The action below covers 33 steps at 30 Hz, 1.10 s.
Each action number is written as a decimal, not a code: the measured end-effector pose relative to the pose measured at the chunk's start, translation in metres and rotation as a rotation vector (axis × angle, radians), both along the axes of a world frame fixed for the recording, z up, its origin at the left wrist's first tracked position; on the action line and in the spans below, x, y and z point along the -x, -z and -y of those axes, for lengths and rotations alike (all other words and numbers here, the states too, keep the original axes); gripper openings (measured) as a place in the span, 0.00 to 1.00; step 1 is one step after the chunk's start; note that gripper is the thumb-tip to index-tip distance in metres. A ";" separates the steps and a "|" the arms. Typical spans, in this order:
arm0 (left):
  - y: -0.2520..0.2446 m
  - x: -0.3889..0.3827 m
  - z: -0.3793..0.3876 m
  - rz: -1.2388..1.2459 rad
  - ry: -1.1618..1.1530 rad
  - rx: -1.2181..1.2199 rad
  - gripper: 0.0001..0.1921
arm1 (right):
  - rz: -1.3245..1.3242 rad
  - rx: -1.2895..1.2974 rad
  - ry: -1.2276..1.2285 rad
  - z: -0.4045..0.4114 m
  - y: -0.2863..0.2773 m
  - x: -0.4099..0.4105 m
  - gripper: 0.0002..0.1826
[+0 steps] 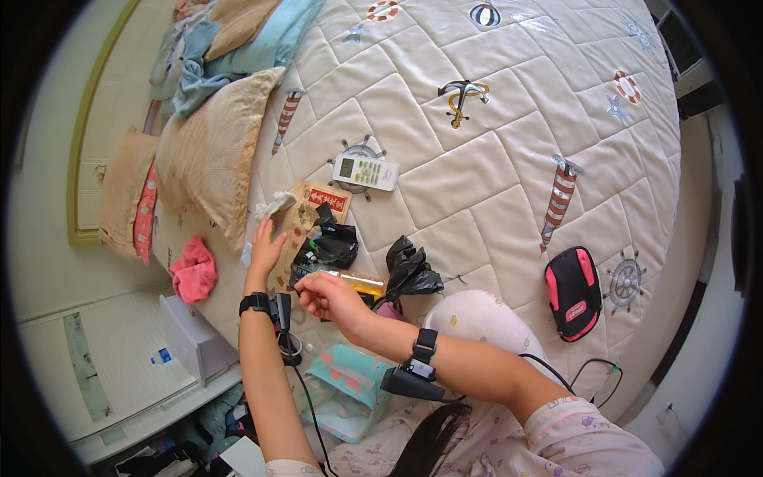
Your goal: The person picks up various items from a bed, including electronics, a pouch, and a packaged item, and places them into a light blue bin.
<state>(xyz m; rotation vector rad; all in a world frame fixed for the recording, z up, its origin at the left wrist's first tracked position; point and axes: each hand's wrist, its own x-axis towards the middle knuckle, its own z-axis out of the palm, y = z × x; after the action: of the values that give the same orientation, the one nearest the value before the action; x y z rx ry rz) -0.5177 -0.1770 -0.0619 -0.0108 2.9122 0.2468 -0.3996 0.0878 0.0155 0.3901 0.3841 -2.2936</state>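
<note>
My left hand (266,253) is open, its fingers pointing at a crumpled white tissue (275,204). Whether the fingertips touch the tissue is unclear. My right hand (334,301) has curled fingers and hovers at the near side of a clear container of yellow liquid (365,282). From this angle I cannot tell if it grips anything. Between and beyond the hands lies a black plastic bag (337,245), partly over a tan printed packet (325,198) with a red label. Another crumpled black plastic bag (411,268) rests to the right of the container.
On the quilted bed cover (495,197) lie a white remote control (365,173) and a black-and-pink zip pouch (573,295). Beige pillows (208,149) and a pink cloth (194,270) sit leftward. A turquoise patterned bag (351,387) is near my lap. Cables run from both wrist-strapped devices.
</note>
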 end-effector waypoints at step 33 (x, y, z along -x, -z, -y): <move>-0.223 -0.539 -0.219 -0.507 -0.873 -1.721 0.22 | -1.071 0.097 -0.622 -0.011 -0.087 -0.136 0.33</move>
<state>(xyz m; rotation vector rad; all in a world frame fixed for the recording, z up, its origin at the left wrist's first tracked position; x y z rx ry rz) 0.0213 0.0415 0.1614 -0.9588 1.7745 2.8660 -0.2637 0.0983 0.1024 -0.9360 0.7673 -1.6985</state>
